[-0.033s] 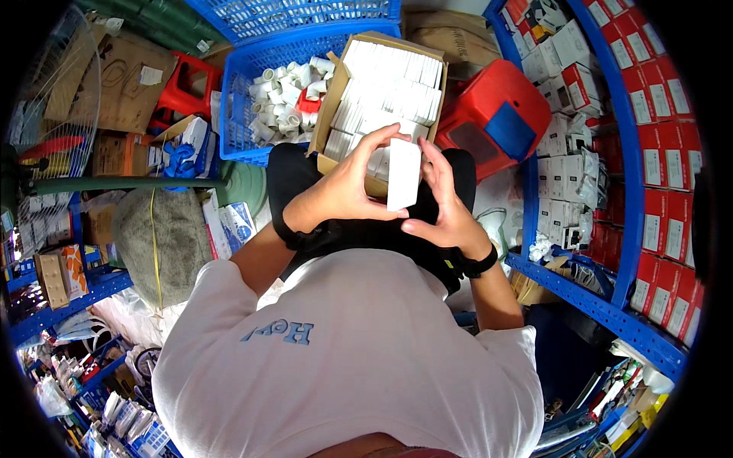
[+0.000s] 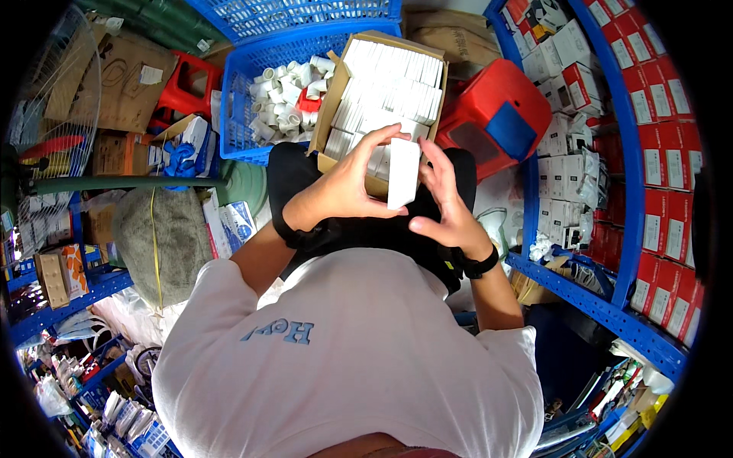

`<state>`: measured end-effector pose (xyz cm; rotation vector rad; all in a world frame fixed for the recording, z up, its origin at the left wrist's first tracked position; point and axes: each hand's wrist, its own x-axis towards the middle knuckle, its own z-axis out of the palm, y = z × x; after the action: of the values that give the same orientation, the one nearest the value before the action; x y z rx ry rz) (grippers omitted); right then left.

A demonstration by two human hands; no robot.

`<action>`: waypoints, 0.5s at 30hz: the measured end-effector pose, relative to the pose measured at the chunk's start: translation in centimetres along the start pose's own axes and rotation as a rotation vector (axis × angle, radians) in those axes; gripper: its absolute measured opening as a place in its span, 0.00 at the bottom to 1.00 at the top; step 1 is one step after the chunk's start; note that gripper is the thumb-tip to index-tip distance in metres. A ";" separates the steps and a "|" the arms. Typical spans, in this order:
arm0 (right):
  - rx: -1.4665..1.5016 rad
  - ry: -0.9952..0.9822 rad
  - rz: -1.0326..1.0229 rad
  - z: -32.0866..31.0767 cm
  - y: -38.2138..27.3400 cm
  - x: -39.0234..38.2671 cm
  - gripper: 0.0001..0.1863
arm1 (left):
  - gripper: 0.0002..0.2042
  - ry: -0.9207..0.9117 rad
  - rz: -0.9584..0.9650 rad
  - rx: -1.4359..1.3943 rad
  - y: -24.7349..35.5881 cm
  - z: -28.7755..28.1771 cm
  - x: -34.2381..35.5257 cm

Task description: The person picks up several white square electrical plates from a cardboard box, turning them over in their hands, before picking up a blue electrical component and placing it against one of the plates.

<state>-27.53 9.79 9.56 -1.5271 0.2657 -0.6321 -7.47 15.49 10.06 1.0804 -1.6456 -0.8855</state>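
Observation:
A smooth white rectangular piece [image 2: 403,174] stands on edge above my lap, its exact kind not clear from here. My left hand [image 2: 343,183] grips it, with the thumb at its near end and the fingers at its far end. On the other side my right hand [image 2: 452,210] is open, thumb and fingers spread and curved toward the piece. Whether a fingertip of it touches the far corner I cannot tell. Just beyond both hands is an open cardboard carton [image 2: 327,126], filled with rows of thin white pieces [image 2: 391,91].
Left of the carton, a blue plastic crate [image 2: 237,114] holds white pipe elbows [image 2: 286,99]. A red plastic stool [image 2: 489,107] stands to the right. Blue shelving [image 2: 630,153] with red and white boxes lines the right side. A fan [image 2: 57,114] is at the left.
My right hand has drawn slightly to the right, its thumb a little farther from the white piece. The left hand keeps its hold, nearly unmoved.

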 end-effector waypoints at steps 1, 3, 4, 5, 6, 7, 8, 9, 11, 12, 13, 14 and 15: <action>0.077 0.011 0.010 -0.1 0.1 0.0 0.52 | 0.48 -0.001 -0.002 -0.001 0.2 -0.1 0.0; 0.088 0.054 0.060 0.0 0.2 -0.1 0.51 | 0.44 -0.051 -0.050 0.105 0.5 -0.2 0.2; 0.097 0.093 0.109 -0.1 0.3 -0.1 0.51 | 0.44 -0.054 -0.051 0.103 0.5 -0.1 0.1; 0.027 0.097 0.118 -0.2 0.9 -0.1 0.50 | 0.43 -0.073 -0.027 0.177 0.5 0.0 0.1; 0.027 0.100 0.118 -0.1 1.2 -0.1 0.50 | 0.42 -0.091 -0.002 0.251 0.4 0.1 0.1; 0.100 0.113 0.231 0.0 1.5 -0.1 0.50 | 0.42 -0.117 0.059 0.291 0.0 0.3 0.1; 0.174 0.124 0.344 0.1 1.7 0.0 0.50 | 0.42 -0.119 0.059 0.292 -0.2 0.5 0.1; 0.095 0.170 0.323 0.2 1.7 0.0 0.49 | 0.43 -0.128 0.093 0.306 -0.4 0.6 0.2; -0.025 0.178 0.217 0.1 1.6 0.2 0.49 | 0.50 -0.126 0.124 0.288 -0.6 0.7 0.1; -0.146 0.185 0.110 0.1 1.6 0.3 0.50 | 0.50 -0.127 0.124 0.288 -0.7 0.6 0.1; -0.144 0.204 0.053 0.1 1.7 0.5 0.50 | 0.53 -0.148 0.081 0.231 -0.8 0.3 0.0; -0.144 0.207 0.053 0.1 1.7 0.5 0.50 | 0.55 -0.172 0.038 0.174 -0.9 0.1 -0.1; -0.179 0.204 0.017 0.1 1.5 0.5 0.49 | 0.57 -0.189 -0.003 0.141 -0.9 0.0 -0.1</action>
<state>-26.76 9.49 8.16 -1.6305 0.5014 -0.7677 -7.24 15.31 9.24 1.1222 -1.8876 -0.9069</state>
